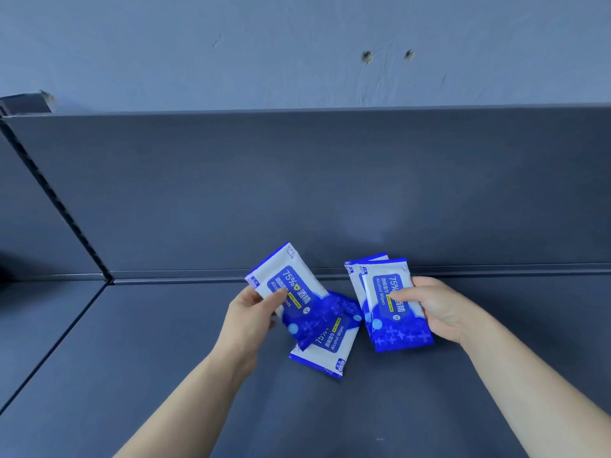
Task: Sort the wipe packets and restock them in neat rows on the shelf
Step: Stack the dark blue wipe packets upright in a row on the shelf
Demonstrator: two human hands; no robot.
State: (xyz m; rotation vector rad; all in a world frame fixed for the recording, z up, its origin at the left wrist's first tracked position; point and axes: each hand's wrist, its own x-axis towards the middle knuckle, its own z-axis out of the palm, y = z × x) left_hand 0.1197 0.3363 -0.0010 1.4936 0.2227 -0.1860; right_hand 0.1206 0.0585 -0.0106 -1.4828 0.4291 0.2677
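Several blue-and-white alcohol wipe packets are near the back of a dark grey shelf (139,352). My left hand (253,312) grips one packet (287,279), tilted, with the thumb on its face. Under it a second packet (325,345) lies flat on the shelf, turned the other way. My right hand (439,309) holds two stacked packets (391,302), thumb on the top one; the lower one's corner (353,264) peeks out at upper left.
The shelf's dark back panel (297,193) rises behind the packets. A slotted upright (62,206) and a seam mark off the neighbouring shelf bay on the left. Above is a scuffed blue wall (297,44) with two holes.
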